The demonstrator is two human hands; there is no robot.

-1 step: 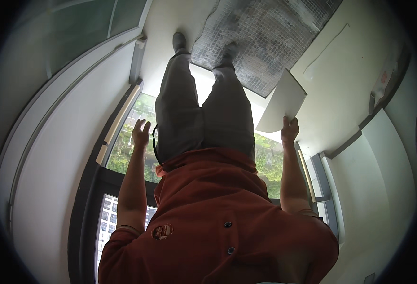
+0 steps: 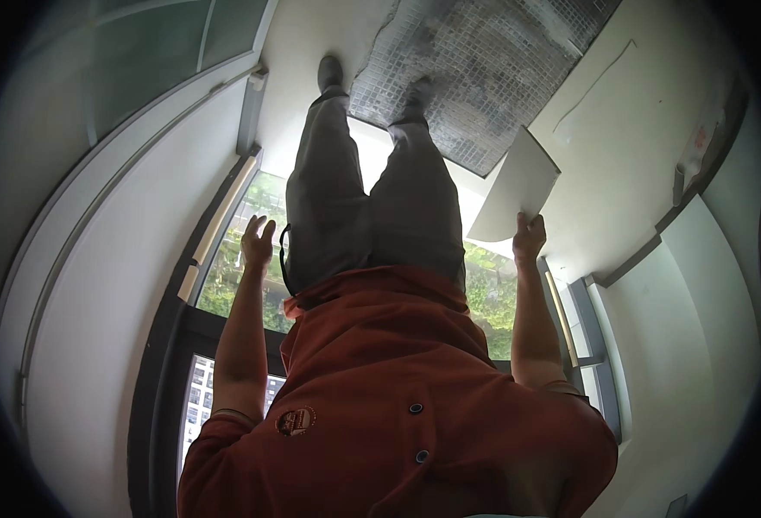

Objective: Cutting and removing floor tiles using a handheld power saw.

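A thin, flat white sheet (image 2: 517, 188) with a pointed far corner is pinched at its near edge by my right hand (image 2: 529, 236). It tilts up and away from my fingers, over the pale floor and close to the patterned mat. Whether it is paper, card or a stiff board I cannot tell. My left hand (image 2: 258, 242) is raised on the other side of my legs, with its fingers apart and nothing in them. Behind it is a window with greenery outside.
A dark mat (image 2: 492, 69) with a grid pattern lies on the floor at my feet. White wall panels (image 2: 130, 233) curve along the left. A dark window frame (image 2: 160, 363) stands behind me, and a dark ledge (image 2: 713, 173) runs along the right.
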